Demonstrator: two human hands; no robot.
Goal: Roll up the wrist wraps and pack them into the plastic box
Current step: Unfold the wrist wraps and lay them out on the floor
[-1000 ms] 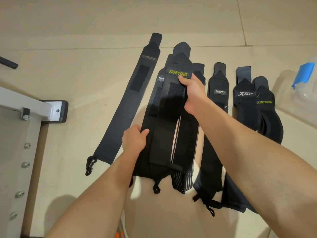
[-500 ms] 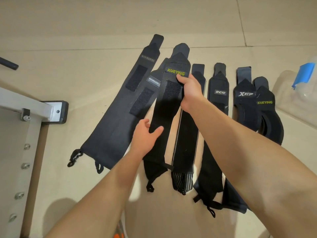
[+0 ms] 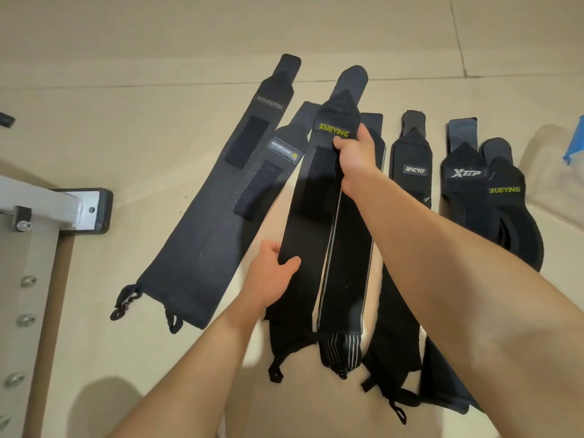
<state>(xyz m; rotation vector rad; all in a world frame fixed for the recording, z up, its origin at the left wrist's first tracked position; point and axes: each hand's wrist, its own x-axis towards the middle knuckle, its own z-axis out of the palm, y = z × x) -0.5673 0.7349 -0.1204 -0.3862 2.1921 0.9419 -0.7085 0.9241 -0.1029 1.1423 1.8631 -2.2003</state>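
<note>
My right hand (image 3: pixel 354 153) pinched the XUEYING wrap (image 3: pixel 313 200) just below its yellow label, thumb on top and the fingers mostly hidden behind the strap. My left hand (image 3: pixel 268 273) gripped the same wrap's left edge lower down, thumb over the fabric, and I could not see the fingertips beneath. The wrap lay stretched out flat on the floor (image 3: pixel 158 121), overlapping the striped wrap (image 3: pixel 347 263) to its right. The MANUERLEAR wrap (image 3: pixel 278 159) and BOKEERSI wrap (image 3: pixel 221 200) lay side by side to the left. My right forearm covered much of the JINCYO wrap (image 3: pixel 410 159) and the lower ends of the XTEP wrap (image 3: pixel 461 184) and the second XUEYING wrap (image 3: pixel 512 216). The plastic box (image 3: pixel 556 172) sat at the right edge, cut off and faint, and I could not make out its contents.
</note>
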